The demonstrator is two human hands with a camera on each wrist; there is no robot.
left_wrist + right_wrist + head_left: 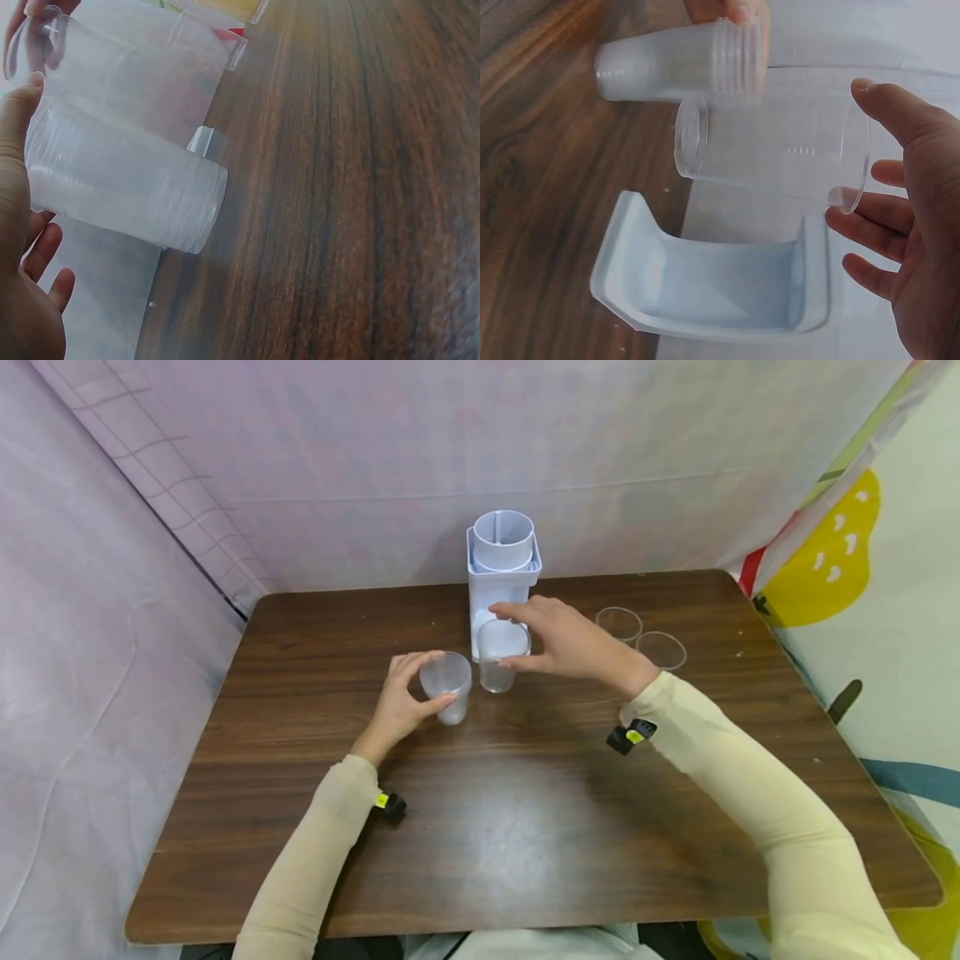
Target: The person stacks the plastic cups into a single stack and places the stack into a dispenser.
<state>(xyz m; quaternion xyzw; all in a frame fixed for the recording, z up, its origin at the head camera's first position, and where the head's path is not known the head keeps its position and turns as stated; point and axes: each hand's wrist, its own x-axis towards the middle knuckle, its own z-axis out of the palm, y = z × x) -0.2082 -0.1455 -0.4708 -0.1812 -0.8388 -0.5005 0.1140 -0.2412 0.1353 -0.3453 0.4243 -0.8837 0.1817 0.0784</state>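
My left hand [397, 697] grips a nested stack of clear plastic cups [452, 703] near its rims, thumb on the near side and fingers on the far side. The stack's several rims show close together in the right wrist view. Just to the right, my right hand [566, 639] holds a single clear plastic cup [495, 677] by its rim between thumb and fingers. This cup is upright, beside the stack and in front of the white cup dispenser [498, 589]. In the right wrist view the cup [780, 154] overlaps the stack [660, 66].
The dispenser stands at the table's back edge, with a round white tube [502, 556] in its top. Right of my right hand are two clear cups [640, 621] [681, 665] on the brown wooden table [480, 852]. Pale cloth [337, 460] hangs behind the table.
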